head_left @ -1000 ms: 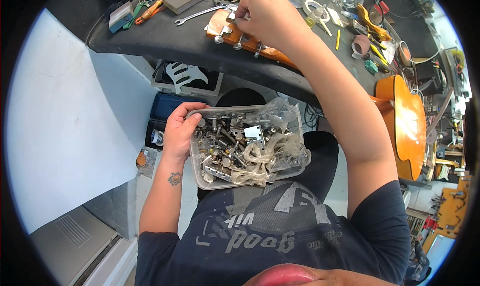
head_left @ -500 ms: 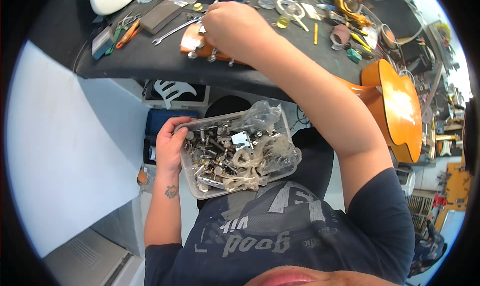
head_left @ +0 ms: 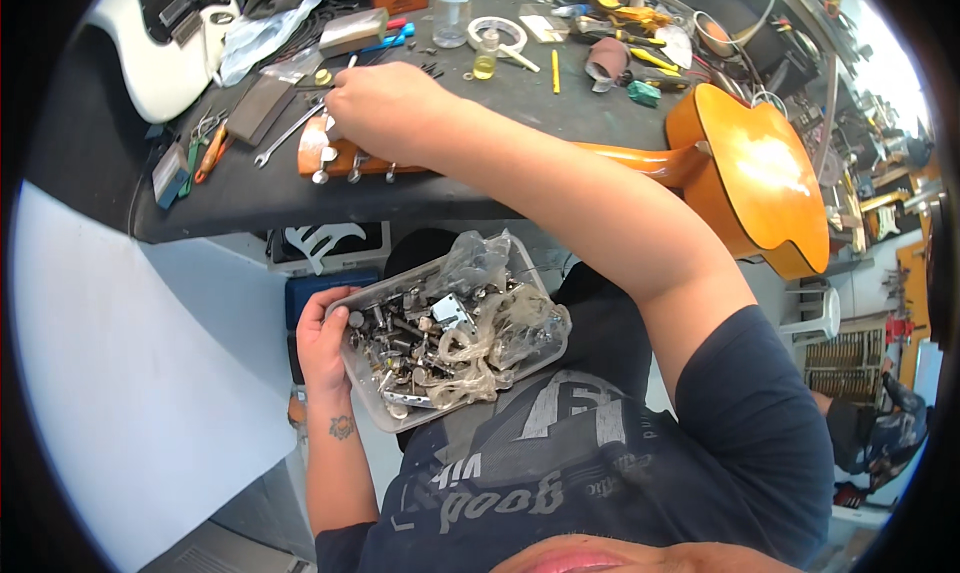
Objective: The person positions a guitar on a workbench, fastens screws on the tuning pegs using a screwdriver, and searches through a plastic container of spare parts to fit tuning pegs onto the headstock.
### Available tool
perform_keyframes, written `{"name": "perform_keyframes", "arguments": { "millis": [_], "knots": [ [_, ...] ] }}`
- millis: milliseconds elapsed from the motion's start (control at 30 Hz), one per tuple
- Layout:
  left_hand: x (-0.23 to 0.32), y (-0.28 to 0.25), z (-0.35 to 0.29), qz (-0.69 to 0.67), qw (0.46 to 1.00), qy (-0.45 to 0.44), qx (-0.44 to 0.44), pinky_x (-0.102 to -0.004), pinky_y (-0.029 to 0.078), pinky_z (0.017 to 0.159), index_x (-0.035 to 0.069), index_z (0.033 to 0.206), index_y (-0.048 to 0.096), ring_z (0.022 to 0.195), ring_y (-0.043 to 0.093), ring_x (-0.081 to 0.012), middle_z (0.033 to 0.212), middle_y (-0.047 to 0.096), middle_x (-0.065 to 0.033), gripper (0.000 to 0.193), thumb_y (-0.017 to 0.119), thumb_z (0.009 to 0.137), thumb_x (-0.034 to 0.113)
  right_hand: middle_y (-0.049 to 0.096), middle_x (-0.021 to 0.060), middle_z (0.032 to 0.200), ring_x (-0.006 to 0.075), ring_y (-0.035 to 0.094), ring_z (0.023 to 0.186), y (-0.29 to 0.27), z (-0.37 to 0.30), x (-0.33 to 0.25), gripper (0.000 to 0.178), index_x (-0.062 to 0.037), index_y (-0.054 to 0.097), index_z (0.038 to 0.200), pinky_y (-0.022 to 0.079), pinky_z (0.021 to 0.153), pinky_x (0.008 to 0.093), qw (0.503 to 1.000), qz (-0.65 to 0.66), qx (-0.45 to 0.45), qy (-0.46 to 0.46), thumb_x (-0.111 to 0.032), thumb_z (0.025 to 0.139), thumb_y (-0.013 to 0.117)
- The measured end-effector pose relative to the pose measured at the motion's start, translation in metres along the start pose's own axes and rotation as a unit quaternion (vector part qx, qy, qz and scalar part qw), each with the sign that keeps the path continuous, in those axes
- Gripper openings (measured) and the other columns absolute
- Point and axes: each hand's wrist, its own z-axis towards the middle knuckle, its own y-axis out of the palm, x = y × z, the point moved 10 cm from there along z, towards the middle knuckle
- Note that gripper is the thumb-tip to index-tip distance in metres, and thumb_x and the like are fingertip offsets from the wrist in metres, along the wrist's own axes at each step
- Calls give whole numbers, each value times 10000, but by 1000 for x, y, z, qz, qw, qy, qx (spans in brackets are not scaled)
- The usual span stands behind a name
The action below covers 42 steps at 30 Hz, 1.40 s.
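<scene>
R grip (head_left: pixel 385 111) at gtr headstock (head_left: pixel 312 151); axis L-R, pointing L.

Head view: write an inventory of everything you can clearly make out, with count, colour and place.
bench: 1, black, across upper middle
guitar: 1, orange, right, neck along bench
headstock: 1, orange, neck's left end
second guitar: 1, white, upper left
wrench: 1, silver, beside headstock
tall bottle: 1, translucent, bench's far side
thin stick: 1, yellow, on bench
pickguard: 1, white, below bench
tub: 1, translucent, over lap
metal parts: many, silver and black, in tub
plastic bags: uncountable, clear, in tub
shirt: 1, dark, lower middle
left hand: 1, bare, gripping tub's rim
right hand: 1, bare, over headstock
</scene>
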Motion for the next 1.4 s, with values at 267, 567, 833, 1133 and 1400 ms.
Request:
{"name": "perform_keyframes", "arguments": {
  "millis": [267, 567, 833, 1133, 1400],
  "knots": [
    [3, 5, 3, 31, 999, 14, -23, -350, 523, 1011, -19, 1222, 627, 1100, 663, -202, 1221, 707, -153, 255, 648, 1003, 110, 704, 196, 1021, 390, 680, 1044, -13, -28, 40, 382, 16, 723, 969, 540, 934, 479, 963, 230, 74, 117, -359, 1002, 656],
    [10, -16, -17, 125, 986, -59, 91, -364, 545, 954, -13, 1345, 569, 1076, 652, -206, 1199, 685, -130, 353, 595, 1026, 137, 637, 150, 810, 336, 653, 778, -61, -221, 42, 304, -20, 661, 894, 537, 718, 438, 912, 334, 114, 208, -307, 949, 743],
    [12, -19, -8, 206, 975, -70, 43, -373, 575, 872, -44, 1133, 693, 1010, 682, -220, 1130, 727, -142, 277, 552, 1078, 188, 694, 183, 1014, 349, 689, 978, 3, -354, 26, 397, -19, 690, 1135, 553, 888, 447, 849, 410, -44, 330, -382, 976, 721],
    [14, -16, 20, 308, 941, -82, -110, -322, 561, 845, -58, 1254, 625, 986, 667, -200, 1086, 706, -127, 343, 564, 1084, 234, 688, 39, 921, 127, 664, 831, -289, -607, 258, 210, -22, 701, 1134, 545, 787, 294, 759, 290, 455, 365, -183, 999, 690],
    [39, -11, -27, 410, 893, -161, 96, -345, 544, 852, -56, 1228, 681, 985, 665, -217, 1136, 713, -130, 442, 529, 1105, 340, 668, 30, 727, 109, 605, 607, -205, -915, 446, 136, -62, 725, 897, 448, 522, 299, 511, 211, 536, 638, -192, 927, 699]
  ]
}}
